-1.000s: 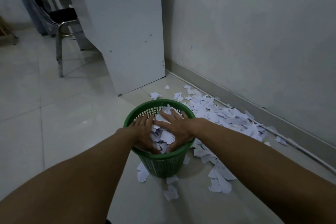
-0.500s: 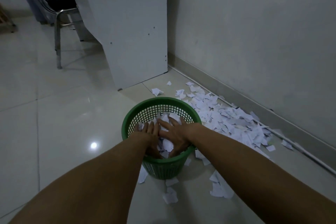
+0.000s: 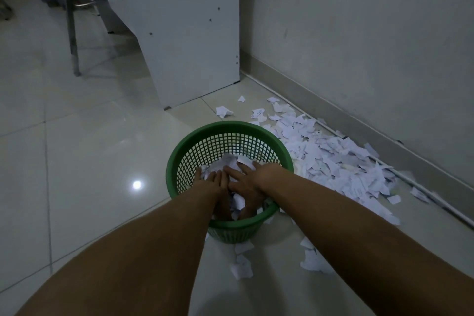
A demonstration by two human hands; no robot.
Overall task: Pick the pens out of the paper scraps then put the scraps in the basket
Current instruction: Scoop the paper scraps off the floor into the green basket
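Both grips, left hand (image 3: 214, 183) and right hand (image 3: 247, 179), are pressing flat-fingered on white torn paper scraps (image 3: 230, 161) inside the round green plastic mesh basket (image 3: 179, 161); more scraps are lying at 2 o'clock.

Dim interior, cool grey-green cast overall. One small bright glare spot on the glossy floor tiles (image 3: 77, 174), reflecting an overhead source out of frame; a fainter sheen spreads around it. Wall (image 3: 372, 46) evenly lit, no hard shadows. Soft shadow at the foot of the white panel (image 3: 184, 33) and beneath the green basket (image 3: 174, 161). Paper scraps (image 3: 333, 159) are the brightest surfaces, slightly bluish. Forearms read dark and underexposed, softened near the bottom edge. Wide-angle bending: baseboard and tile joints curve toward the frame edges. Mild noise and compression smear in the darker areas; chair (image 3: 71, 7) in the top left corner is murky.
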